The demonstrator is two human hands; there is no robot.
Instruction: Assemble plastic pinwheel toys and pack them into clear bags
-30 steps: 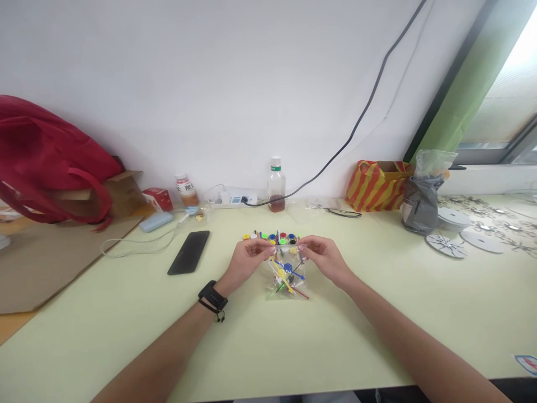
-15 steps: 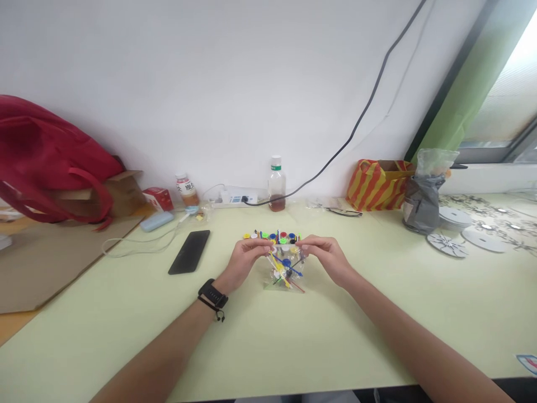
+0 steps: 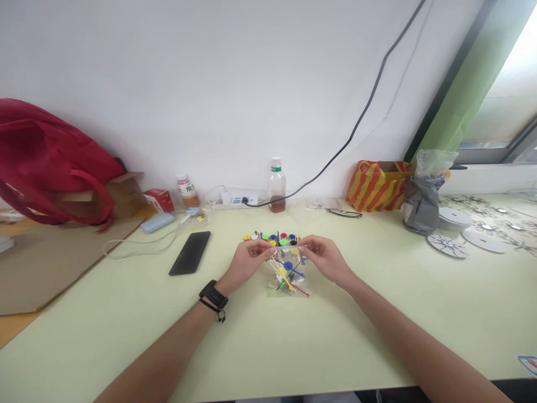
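Note:
Between my hands hangs a clear plastic bag [image 3: 287, 288] with several coloured plastic pieces inside, among them a blue piece [image 3: 288, 266] and a long yellow piece [image 3: 284, 273]. My left hand [image 3: 250, 260] pinches the bag's top left corner. The top right corner is gripped by the fingers of my right hand [image 3: 325, 257]. Just behind the bag, a cluster of small round coloured pieces [image 3: 283, 242] lies on the table, partly hidden by my fingers and the bag's top edge.
A black phone [image 3: 190, 253] lies left of my hands, near a pale blue power bank [image 3: 158, 223]. Along the wall stand a drink bottle [image 3: 277, 187] and a striped bag [image 3: 377, 187]. White discs [image 3: 448, 245] sit at the right, a red backpack [image 3: 50, 157] at the left.
The bag's lower end has shifted slightly toward me and to the right, and its pieces have moved with it. Both hands keep their hold on the top edge.

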